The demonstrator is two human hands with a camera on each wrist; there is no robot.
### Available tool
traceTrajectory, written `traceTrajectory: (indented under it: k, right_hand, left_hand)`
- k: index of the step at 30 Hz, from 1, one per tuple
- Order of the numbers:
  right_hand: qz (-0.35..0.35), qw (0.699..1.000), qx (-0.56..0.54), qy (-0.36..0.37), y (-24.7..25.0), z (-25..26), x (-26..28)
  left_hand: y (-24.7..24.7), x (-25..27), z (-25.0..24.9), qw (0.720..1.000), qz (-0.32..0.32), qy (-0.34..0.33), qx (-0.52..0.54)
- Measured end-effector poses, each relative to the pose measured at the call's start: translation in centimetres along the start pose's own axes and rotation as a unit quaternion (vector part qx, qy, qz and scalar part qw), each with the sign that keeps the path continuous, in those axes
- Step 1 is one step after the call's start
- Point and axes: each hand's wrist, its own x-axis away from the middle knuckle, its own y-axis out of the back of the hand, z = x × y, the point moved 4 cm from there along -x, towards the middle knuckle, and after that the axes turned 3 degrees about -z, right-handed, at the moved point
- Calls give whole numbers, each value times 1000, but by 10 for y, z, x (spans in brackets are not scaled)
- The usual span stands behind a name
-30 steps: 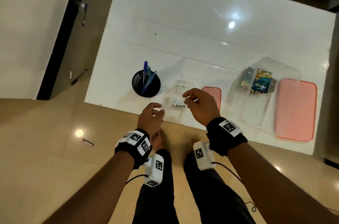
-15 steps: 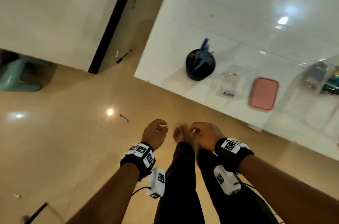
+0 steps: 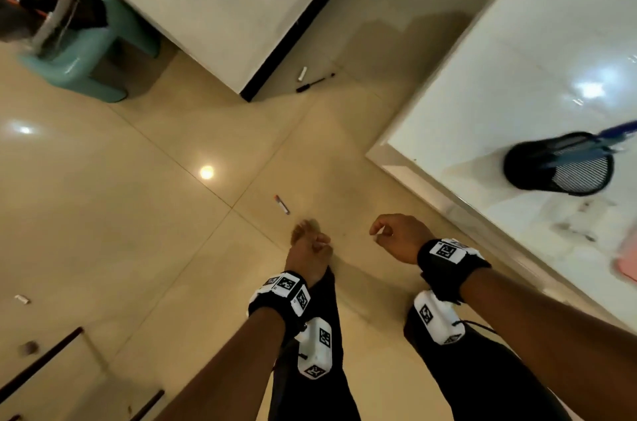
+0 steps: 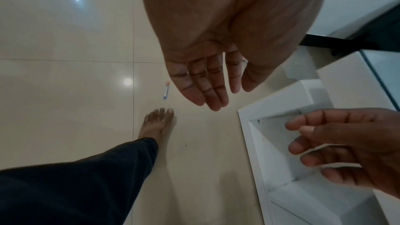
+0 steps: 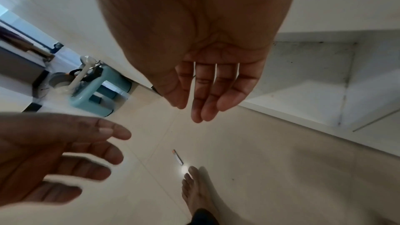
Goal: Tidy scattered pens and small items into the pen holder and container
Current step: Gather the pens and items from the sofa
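The white table (image 3: 517, 82) fills the right of the head view, and the black mesh pen holder (image 3: 558, 165) stands near its left corner with blue pens (image 3: 617, 129) leaning out of it. To the table's left the tiled floor (image 3: 120, 213) carries the strays. A black pen (image 3: 315, 82) and a small white item (image 3: 302, 73) lie far off by the wall. Another small white item (image 3: 21, 299) lies at the far left. A short marker with an orange tip (image 3: 281, 204) lies just beyond the person's bare foot (image 3: 305, 231). Both hands are empty: the left hand (image 4: 207, 81) has its fingers straight and close together, and the right hand (image 5: 207, 88) has its fingers relaxed and slightly parted. The step in hand looks like fetching that nearest marker. It would go best by crouching low, pinching the marker at mid-barrel so it does not roll on the glossy tile, and then dropping it upright into the holder.
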Motion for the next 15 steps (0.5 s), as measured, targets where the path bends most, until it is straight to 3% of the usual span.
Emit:
traceTrajectory:
  k: [8,15]
  right_hand:
    - [-24,999,-29,-6,-14,81,-135]
    - [-31,998,-53,13,-45,85,-283]
  left_hand:
    - [52,-108,51,998,-16,68,-1]
    - [37,-240,104,987,-68,145,-29]
